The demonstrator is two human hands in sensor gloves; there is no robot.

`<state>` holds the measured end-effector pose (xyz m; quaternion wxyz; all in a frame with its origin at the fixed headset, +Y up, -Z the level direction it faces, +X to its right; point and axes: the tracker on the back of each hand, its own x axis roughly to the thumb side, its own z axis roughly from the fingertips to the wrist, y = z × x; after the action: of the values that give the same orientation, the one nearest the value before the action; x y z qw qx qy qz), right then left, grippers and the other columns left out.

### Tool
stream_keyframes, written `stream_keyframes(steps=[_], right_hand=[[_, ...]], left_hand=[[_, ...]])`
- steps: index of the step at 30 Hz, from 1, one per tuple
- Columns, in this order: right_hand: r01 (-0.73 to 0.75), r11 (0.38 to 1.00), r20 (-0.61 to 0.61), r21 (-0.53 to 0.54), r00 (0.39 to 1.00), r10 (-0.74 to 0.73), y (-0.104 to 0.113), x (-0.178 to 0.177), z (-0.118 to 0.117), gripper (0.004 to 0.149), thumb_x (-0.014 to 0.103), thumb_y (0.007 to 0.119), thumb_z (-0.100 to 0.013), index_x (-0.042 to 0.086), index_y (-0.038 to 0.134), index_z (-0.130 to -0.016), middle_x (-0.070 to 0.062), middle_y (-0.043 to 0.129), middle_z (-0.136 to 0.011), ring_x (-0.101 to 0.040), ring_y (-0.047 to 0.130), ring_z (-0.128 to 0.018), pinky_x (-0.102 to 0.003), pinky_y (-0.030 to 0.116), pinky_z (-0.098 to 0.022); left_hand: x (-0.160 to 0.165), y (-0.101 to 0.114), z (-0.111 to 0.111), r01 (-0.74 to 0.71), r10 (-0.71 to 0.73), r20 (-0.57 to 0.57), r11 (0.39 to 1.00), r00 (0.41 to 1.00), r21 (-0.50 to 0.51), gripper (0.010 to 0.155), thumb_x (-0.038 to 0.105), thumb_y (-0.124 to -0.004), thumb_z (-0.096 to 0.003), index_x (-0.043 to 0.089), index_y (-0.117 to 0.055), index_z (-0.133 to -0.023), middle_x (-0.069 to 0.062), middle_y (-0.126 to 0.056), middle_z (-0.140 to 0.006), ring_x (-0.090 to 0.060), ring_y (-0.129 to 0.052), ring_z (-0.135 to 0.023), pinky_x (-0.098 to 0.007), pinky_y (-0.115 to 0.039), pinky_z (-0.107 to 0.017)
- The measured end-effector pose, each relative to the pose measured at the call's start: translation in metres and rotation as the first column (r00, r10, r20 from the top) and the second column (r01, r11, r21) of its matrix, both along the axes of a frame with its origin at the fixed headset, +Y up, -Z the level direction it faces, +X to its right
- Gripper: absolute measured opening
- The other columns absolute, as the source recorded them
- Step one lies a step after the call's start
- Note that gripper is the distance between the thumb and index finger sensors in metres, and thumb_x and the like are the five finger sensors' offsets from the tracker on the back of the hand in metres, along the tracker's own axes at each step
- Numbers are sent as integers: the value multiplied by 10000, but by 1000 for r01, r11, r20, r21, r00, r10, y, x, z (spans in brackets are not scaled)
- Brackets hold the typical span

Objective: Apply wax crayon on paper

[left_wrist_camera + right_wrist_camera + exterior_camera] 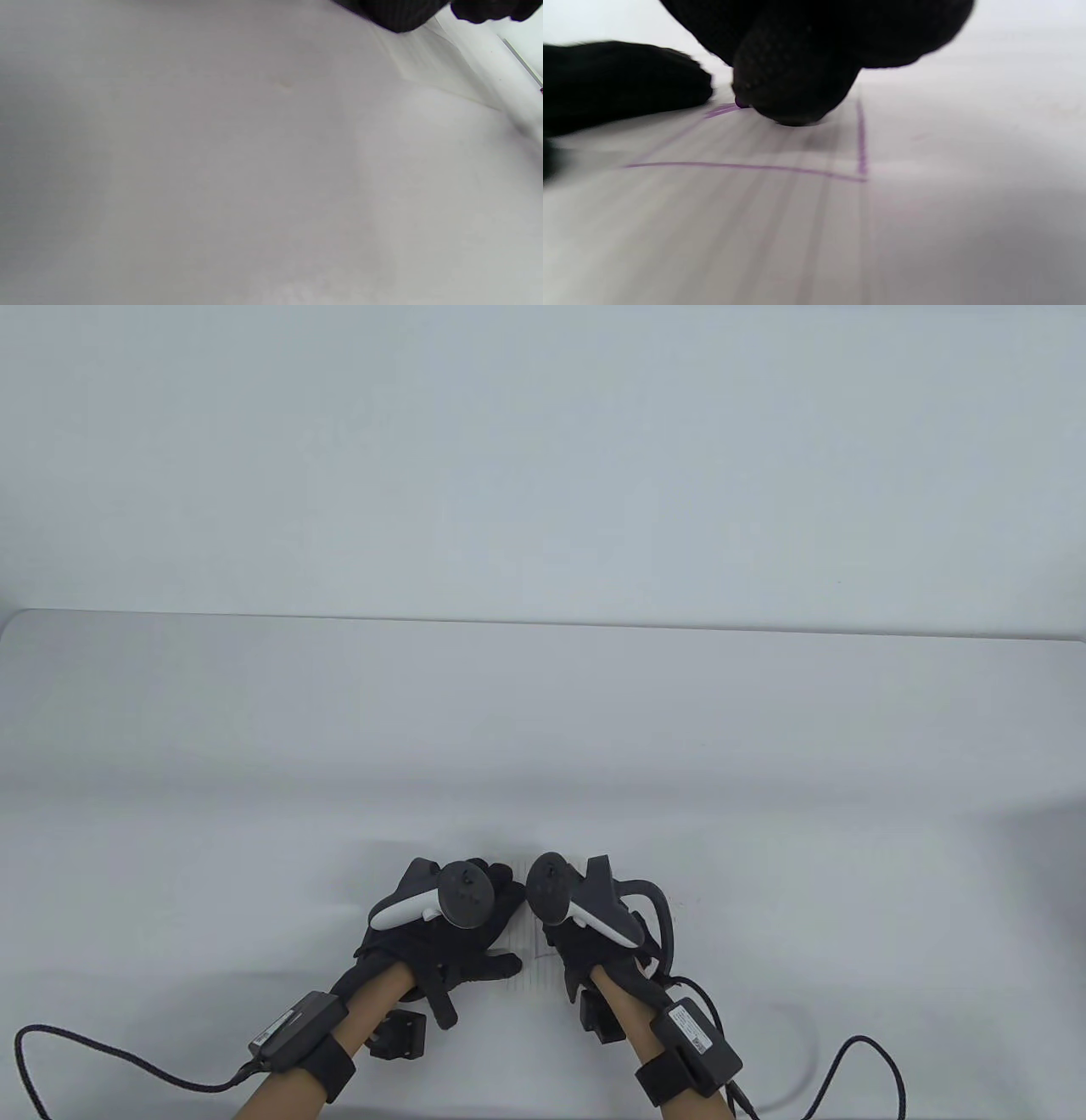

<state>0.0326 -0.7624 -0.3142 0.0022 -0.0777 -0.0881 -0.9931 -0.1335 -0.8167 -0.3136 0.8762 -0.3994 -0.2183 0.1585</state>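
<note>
Pressing purple crayon tip [740,103], lined paper [755,220], no legible writing

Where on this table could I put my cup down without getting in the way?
The broad stretch of table between its far edge and the two hands looks bare, as do the far-left and far-right sides. It is crowded near the front: the left hand rests on the paper, the right hand draws there, and cables loop at both front corners.
</note>
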Motion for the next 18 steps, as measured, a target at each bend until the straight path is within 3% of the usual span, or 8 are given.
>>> stream_keyframes(steps=[3, 5, 8, 10, 11, 14, 18], right_hand=[[11, 999, -65, -51, 998, -14, 3, -3, 2, 396, 283, 731, -544, 159, 770, -918, -73, 923, -709, -84, 952, -310, -257, 835, -205], [123, 962, -93, -243, 984, -149, 3, -2, 0, 402, 278, 732, -551, 151, 757, -931, -83, 912, -719, -97, 948, -323, -266, 830, -215], [13, 999, -7, -36, 1000, -13, 2, 0, 0, 393, 286, 732, -548, 168, 775, -920, -65, 924, -718, -96, 948, -308, -262, 829, -203], [-56, 998, -38, 18, 998, 57, 3, -2, 2, 392, 293, 728, -546, 172, 776, -916, -55, 931, -709, -79, 950, -289, -249, 832, -188], [-30, 999, -49, -10, 998, 30, 3, -3, 3, 396, 288, 733, -543, 161, 774, -916, -63, 932, -706, -76, 950, -282, -247, 832, -183], [113, 955, -77, -276, 987, -139, 4, -2, 2, 404, 283, 736, -551, 148, 760, -931, -73, 924, -712, -85, 954, -287, -253, 833, -187], [-2, 1000, 6, -30, 1000, 2, 3, 1, 0, 396, 291, 738, -543, 160, 783, -914, -60, 940, -698, -72, 960, -263, -238, 840, -163]], left_hand=[[0, 0, 0, 1, -1, 0, 1000, 1000, 2, 853, 619, -531, -553, 451, 159, -1025, 208, 311, -1057, -108, 382, -961, -480, 296, -611], [0, 0, 0, 0, 0, 0, 1000, 1000, 0, 855, 619, -532, -553, 449, 161, -1025, 210, 313, -1056, -108, 384, -959, -479, 298, -609], [0, 0, 0, 0, 0, 0, 1000, 1000, 0, 855, 619, -532, -552, 451, 161, -1024, 209, 314, -1056, -109, 385, -959, -480, 298, -609], [0, 0, 0, 0, 0, 0, 1000, 1000, 1, 854, 620, -531, -552, 450, 160, -1024, 209, 314, -1056, -106, 384, -960, -479, 298, -610], [0, 0, 0, 1, -1, 0, 1000, 1000, 2, 855, 620, -532, -552, 451, 160, -1024, 210, 313, -1056, -107, 383, -961, -480, 297, -611], [0, 0, 0, 1, -1, 0, 1000, 1000, 1, 855, 620, -531, -552, 451, 162, -1024, 208, 313, -1056, -106, 384, -960, -480, 298, -610], [0, 0, 0, 0, 0, 1, 1000, 1000, -4, 852, 620, -530, -553, 453, 162, -1021, 212, 317, -1052, -103, 387, -956, -478, 301, -606]])
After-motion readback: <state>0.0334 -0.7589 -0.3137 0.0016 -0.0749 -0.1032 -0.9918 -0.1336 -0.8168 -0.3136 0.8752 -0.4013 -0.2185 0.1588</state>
